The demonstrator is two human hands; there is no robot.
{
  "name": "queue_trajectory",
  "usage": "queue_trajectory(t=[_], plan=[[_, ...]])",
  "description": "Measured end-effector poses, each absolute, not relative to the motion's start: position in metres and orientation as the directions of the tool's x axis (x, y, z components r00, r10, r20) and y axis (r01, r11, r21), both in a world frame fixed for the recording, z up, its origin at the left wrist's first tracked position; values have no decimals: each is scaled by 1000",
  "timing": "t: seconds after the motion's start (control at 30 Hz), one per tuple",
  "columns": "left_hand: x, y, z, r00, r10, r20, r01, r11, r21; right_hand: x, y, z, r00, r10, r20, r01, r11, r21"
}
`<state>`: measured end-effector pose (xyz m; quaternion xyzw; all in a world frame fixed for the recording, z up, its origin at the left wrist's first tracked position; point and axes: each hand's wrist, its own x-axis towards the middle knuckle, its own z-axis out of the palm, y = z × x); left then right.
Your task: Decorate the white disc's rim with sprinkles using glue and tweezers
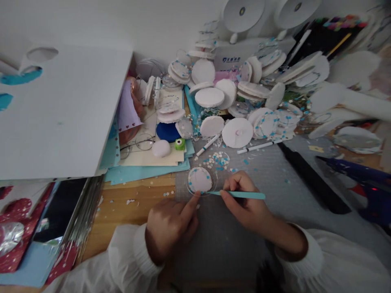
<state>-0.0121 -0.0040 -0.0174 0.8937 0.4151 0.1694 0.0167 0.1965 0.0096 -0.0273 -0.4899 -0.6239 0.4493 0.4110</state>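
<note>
— What are your hands up to?
— My right hand (246,207) grips a slim turquoise tool (250,195), tweezers by the look of it, with its tip at the lower right edge of a small white disc (199,181). My left hand (171,221) has its index finger out on the disc's near edge; the other fingers curl under, and I can't tell if they hold anything
— Where does the disc sit?
— On the grey mat (220,232), in front of me, with blue and white bits along its rim. A scatter of loose bits (218,160) lies just beyond it
— Which step is this?
— I'd judge I'm setting a bit onto the rim, though what the tip holds, if anything, is too small to make out
— And the next move?
— It calls for a steady left finger and a light tip, I think, so the neighbouring bits stay put
</note>
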Motion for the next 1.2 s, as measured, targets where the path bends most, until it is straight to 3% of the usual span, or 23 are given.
queue_trajectory(t=[0.7,1.07,1.2], plan=[[-12,-4,-18,601,747,285,731,-658,181,197,10,-26,-107,991,82,245,106,-964],[-10,-6,-13,608,694,386,702,-697,147,211,14,-17,73,987,140,74,134,-988],[-12,-10,-9,658,599,456,621,-774,120,213,16,-21,78,987,142,-26,145,-989]])
